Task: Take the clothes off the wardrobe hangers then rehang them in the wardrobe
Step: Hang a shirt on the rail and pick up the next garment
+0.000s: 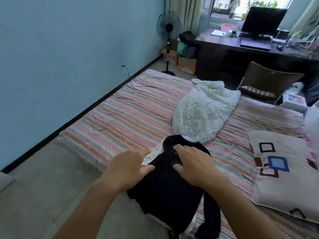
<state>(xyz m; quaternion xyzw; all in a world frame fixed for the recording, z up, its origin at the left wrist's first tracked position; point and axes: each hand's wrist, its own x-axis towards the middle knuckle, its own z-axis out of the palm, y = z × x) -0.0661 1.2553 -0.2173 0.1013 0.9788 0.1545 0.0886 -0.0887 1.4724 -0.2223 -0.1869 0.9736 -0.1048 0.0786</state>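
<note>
A black long-sleeved garment [167,192] lies on the near edge of the striped bed [124,116], with its collar pointing away from me. A white garment [153,155] shows under its left shoulder and again near the hem. My left hand [131,167] rests on the left shoulder, thumb on the black cloth and fingers over the white cloth. My right hand [193,163] lies flat on the chest just below the collar, fingers spread. No hanger or wardrobe is visible.
A crumpled white quilt [203,111] lies beyond the garments. A patterned pillow [283,171] sits on the right. Farther off stand a fan [168,31], a dark desk [255,47] with a laptop, and a chair [264,81]. Bare floor runs along the blue wall at left.
</note>
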